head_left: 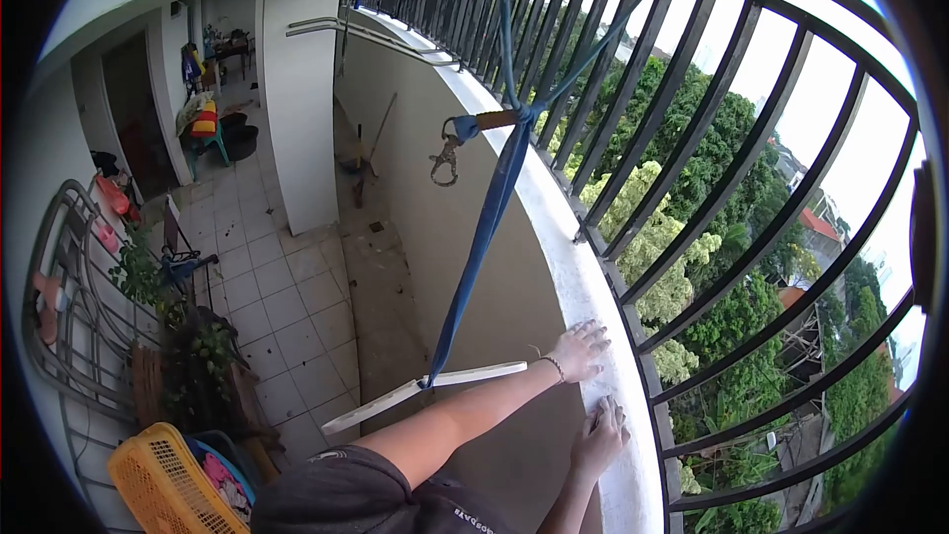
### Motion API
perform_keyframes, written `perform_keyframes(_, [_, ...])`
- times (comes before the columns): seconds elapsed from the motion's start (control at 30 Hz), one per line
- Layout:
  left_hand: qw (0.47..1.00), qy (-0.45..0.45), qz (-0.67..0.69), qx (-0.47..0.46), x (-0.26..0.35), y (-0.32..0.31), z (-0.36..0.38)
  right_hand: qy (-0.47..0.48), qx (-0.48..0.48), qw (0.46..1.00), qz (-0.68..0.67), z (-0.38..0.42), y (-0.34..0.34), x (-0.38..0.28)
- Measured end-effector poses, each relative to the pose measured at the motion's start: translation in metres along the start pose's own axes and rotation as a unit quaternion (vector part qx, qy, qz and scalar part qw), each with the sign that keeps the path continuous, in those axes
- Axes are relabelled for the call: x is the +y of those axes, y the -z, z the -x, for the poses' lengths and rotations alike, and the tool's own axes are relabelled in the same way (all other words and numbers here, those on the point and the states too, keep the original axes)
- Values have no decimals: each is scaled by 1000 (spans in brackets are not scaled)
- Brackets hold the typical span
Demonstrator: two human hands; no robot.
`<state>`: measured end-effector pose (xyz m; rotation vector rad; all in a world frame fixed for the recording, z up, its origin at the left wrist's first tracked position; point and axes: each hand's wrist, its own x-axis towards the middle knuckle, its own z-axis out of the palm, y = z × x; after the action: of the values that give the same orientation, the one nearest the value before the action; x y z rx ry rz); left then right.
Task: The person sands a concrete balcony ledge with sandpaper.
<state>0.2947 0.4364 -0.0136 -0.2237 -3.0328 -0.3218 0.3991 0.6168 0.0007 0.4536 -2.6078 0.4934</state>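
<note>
My left hand [581, 350], with a thin bracelet at the wrist, lies with spread fingers on the white ledge [565, 267] of the balcony wall. Just below it in the view, my right hand [603, 435] rests on the same ledge with its fingers curled; what they hold, if anything, is too small to make out. A blue strap [484, 227], knotted near the railing, hangs down to a white bar [395, 400] beside my left forearm. From the knot a metal clip [445, 160] hangs on a short brown and blue piece.
Black railing bars [682, 129] rise beyond the ledge, with trees outside. Metal pipes [366, 28] stick out near the pillar [301, 109]. On the left are a metal rack [74, 277], potted plants [208, 346] and a yellow basket [163, 480]. Tiled floor [287, 307] lies below.
</note>
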Motion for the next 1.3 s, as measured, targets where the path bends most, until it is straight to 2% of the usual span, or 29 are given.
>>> perform_keyframes(0.2, [999, 52, -3, 5, -17, 1, -23, 5, 6, 1000, 12, 0, 4, -3])
perform_keyframes(0.4, [991, 134, -12, 5, -64, 6, -61, -7, -7, 1000, 26, -1, 2, -5])
perform_keyframes(0.63, [979, 194, 30, 46, -120, 6, -81, -8, -12, 1000, 22, -5, 3, -6])
perform_keyframes(0.73, [946, 304, 45, 105, -146, 5, -87, -13, -14, 999, 27, -2, 1, -7])
perform_keyframes(0.8, [876, 453, 136, 92, -165, 12, -90, -16, -14, 999, 46, -2, -1, -4])
perform_keyframes(0.83, [850, 488, 199, -1, -175, 29, -84, -18, -12, 998, 59, -1, -3, -4])
perform_keyframes(0.9, [818, 505, 271, -55, -186, 36, -78, -12, -4, 996, 83, -1, -6, -3])
perform_keyframes(0.97, [824, 484, 296, 18, -189, 14, -69, -17, -9, 996, 84, -1, -5, -2])
perform_keyframes(1.07, [799, 446, 396, 66, -169, 7, -62, -16, -11, 997, 78, -1, -6, -4])
perform_keyframes(1.23, [918, 267, 266, 126, -145, 1, -29, -19, -21, 997, 69, -1, -3, -5])
perform_keyframes(1.3, [936, 228, 224, 148, -140, 5, -15, -21, -23, 997, 69, -1, -2, -6])
